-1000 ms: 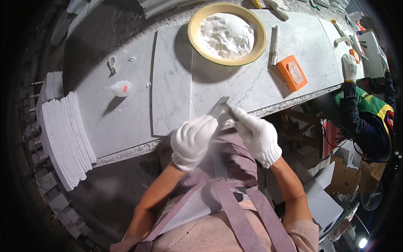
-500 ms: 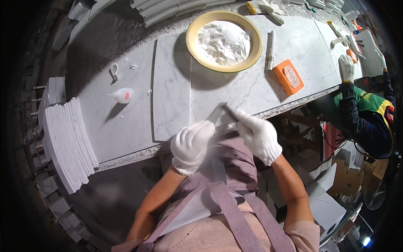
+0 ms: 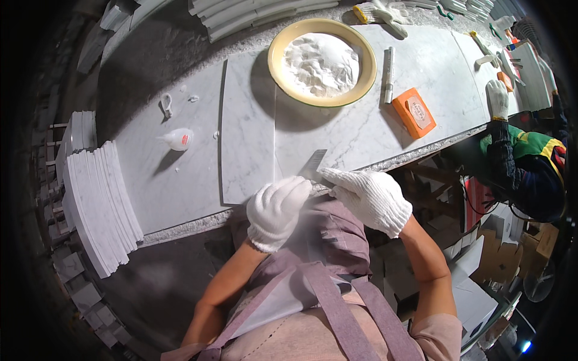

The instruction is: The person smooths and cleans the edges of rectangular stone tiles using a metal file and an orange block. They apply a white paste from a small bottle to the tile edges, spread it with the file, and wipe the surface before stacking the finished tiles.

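Observation:
My left hand [image 3: 275, 212], in a white knitted glove, is closed around the lower end of a thin grey flat strip [image 3: 315, 159], which points up and slightly right over the slab's front edge. My right hand [image 3: 374, 198], gloved alike, is closed beside it, its fingertips near the strip's right side. Whatever its fingers hold is mostly hidden. Pale haze hangs below the hands, over my mauve apron [image 3: 337, 231]. Beyond my hands, a cream enamel basin [image 3: 278, 84] with white powder rests on a grey-veined marble slab [image 3: 247, 132].
An orange box [image 3: 414, 112] and a silver marker [image 3: 389, 75] lie right of the basin. A squeeze bottle [image 3: 179, 139] stands left. Stacked white tiles [image 3: 102, 207] line the left end; gloves [image 3: 382, 15] lie at the back. Another person's gloved hand [image 3: 498, 99] rests at far right.
My right hand has shifted slightly right and turned flatter, fingers now pointing left. The dark edge seen at its fingertips is now mostly hidden. My left hand has barely moved.

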A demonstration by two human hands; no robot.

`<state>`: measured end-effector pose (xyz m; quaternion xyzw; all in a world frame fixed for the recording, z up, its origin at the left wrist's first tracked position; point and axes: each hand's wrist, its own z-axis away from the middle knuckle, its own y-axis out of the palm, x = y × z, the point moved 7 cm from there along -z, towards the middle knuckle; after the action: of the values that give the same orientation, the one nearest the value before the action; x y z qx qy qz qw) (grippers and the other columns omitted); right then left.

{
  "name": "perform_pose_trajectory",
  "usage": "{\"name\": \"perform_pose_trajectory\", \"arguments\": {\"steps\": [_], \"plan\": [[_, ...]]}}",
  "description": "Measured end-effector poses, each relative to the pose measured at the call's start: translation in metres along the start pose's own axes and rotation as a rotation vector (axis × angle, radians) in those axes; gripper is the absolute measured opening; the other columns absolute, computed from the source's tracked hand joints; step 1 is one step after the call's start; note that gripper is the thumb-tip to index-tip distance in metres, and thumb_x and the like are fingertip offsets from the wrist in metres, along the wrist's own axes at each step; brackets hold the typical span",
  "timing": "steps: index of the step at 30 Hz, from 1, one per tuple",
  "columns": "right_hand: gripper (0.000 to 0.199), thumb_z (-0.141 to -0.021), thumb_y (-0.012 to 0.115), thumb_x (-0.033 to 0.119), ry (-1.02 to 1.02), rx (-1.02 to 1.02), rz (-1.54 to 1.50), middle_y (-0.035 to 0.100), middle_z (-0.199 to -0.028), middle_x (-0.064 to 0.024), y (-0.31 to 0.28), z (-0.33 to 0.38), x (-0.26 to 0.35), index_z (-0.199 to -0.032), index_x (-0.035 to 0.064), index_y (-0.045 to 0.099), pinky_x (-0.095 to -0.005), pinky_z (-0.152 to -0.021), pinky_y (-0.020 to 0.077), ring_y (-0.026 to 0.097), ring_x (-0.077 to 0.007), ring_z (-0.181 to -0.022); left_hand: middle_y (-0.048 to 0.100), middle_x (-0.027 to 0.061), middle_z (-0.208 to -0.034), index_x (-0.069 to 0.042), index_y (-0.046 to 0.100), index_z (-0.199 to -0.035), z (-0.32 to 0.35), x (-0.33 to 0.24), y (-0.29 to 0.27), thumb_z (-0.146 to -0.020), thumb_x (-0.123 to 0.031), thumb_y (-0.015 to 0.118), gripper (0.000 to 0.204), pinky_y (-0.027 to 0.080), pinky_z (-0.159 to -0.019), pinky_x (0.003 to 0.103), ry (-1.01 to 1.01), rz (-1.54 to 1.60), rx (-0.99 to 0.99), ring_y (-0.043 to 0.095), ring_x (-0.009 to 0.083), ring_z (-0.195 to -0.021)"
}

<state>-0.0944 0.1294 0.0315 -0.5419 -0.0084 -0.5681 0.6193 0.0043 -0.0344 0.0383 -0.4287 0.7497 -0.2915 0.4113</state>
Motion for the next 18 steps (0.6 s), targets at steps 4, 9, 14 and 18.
{"name": "perform_pose_trajectory", "arguments": {"steps": [4, 9, 14, 18], "plan": [[0.040, -0.098, 0.067, 0.018, 0.064, -0.312, -0.151, 0.077, -0.104, -0.0188, -0.022, 0.002, -0.006, -0.138, 0.0143, 0.069, -0.0387, -0.080, 0.0600, 0.076, -0.0349, -0.093, 0.073, -0.0011, -0.118, -0.018, 0.075, -0.118, 0.000, 0.002, 0.001, -0.082, -0.005, 0.073, 0.038, 0.056, -0.086, 0.035, -0.020, 0.034, 0.012, 0.071, 0.0195, -0.109], [0.039, -0.098, 0.066, 0.016, 0.080, -0.151, -0.085, 0.077, -0.107, -0.0191, -0.006, 0.000, -0.011, -0.137, 0.0095, 0.069, -0.0380, -0.081, 0.0598, 0.076, -0.0348, -0.094, 0.073, -0.0003, -0.118, -0.017, 0.075, -0.118, -0.004, 0.002, -0.001, -0.082, -0.005, 0.072, 0.039, 0.055, -0.086, 0.035, 0.006, 0.002, -0.005, 0.071, 0.0198, -0.108], [0.042, -0.097, 0.067, 0.009, 0.016, -0.242, -0.208, 0.077, -0.109, -0.0186, -0.004, 0.001, -0.004, -0.139, 0.0082, 0.068, -0.0363, -0.085, 0.0600, 0.078, -0.0317, -0.096, 0.073, 0.0005, -0.118, -0.016, 0.075, -0.118, -0.004, 0.006, -0.003, -0.081, -0.003, 0.070, 0.040, 0.056, -0.086, 0.035, 0.012, 0.002, -0.009, 0.071, 0.0206, -0.107], [0.046, -0.100, 0.065, 0.007, -0.086, -0.180, -0.420, 0.077, -0.106, -0.0076, 0.001, 0.010, 0.013, -0.146, 0.0115, 0.064, -0.0280, -0.072, 0.0582, 0.073, -0.0149, -0.081, 0.074, 0.0024, -0.117, -0.014, 0.075, -0.118, -0.006, 0.020, -0.006, -0.081, -0.003, 0.070, 0.039, 0.056, -0.087, 0.037, -0.026, -0.036, -0.063, 0.071, 0.0224, -0.105]]}}
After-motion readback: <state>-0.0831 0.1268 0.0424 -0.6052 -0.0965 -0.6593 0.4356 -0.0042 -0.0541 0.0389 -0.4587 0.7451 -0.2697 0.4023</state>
